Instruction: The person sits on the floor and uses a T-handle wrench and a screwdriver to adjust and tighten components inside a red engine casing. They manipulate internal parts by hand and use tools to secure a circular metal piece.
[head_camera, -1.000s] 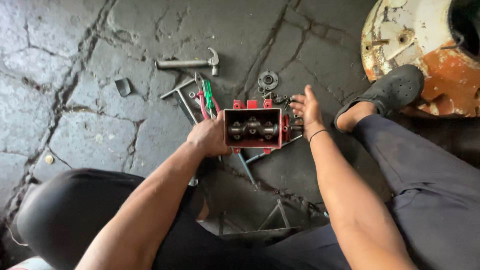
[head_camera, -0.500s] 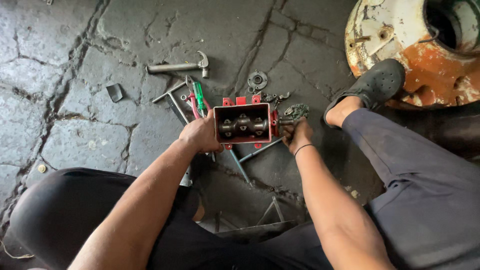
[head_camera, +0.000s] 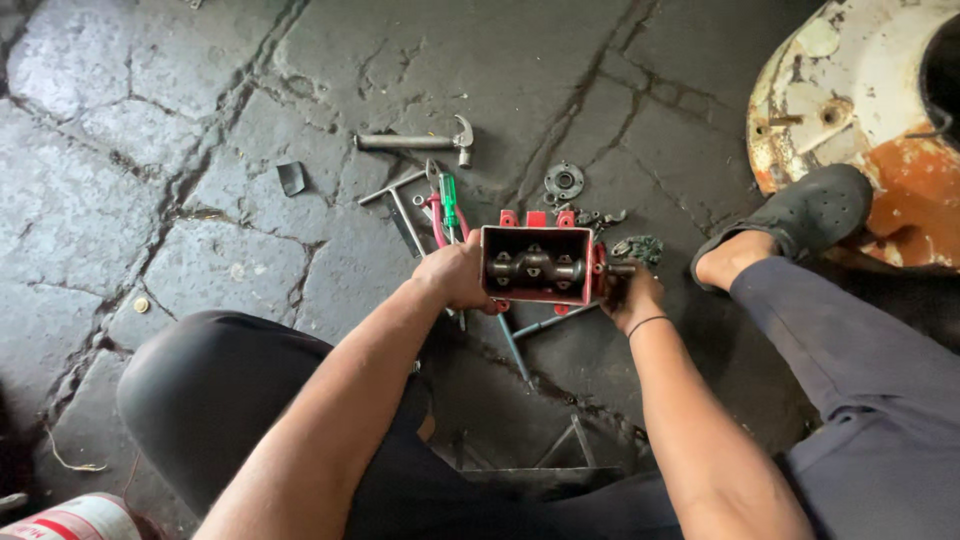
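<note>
Your left hand (head_camera: 462, 277) and right hand (head_camera: 630, 297) flank the red housing (head_camera: 537, 264), so its sides are shut off. Just beyond it, pliers (head_camera: 447, 210), a T-wrench (head_camera: 400, 200), a round flange (head_camera: 564, 181) and small metal bits (head_camera: 636, 247) crowd the floor (head_camera: 160, 130); the hammer (head_camera: 415, 141) lies farther out. Your shoe (head_camera: 800, 218) and the rusty drum (head_camera: 870, 120) block the right. Bare stone lies open to your left.
</note>
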